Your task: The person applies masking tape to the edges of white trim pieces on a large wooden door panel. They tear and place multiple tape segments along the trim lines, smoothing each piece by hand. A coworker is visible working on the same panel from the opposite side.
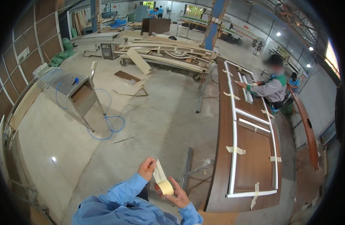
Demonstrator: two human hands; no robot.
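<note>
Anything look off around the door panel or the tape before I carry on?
Nothing stands out. The left hand pulls a strip off the tape roll in the right hand; white trim lies taped on the brown door panel.

Matt paper tape roll [164, 187]; smooth brown wooden door [251, 157] with glossy white trim.

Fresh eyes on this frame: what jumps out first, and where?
At bottom centre, the right hand holds a roll of masking tape while the left hand pulls a strip up from it. To the right lies a long brown door panel with white trim strips taped on. At its far end another person in grey and green leans over it, and a blue hose loops across the floor at left.
</note>
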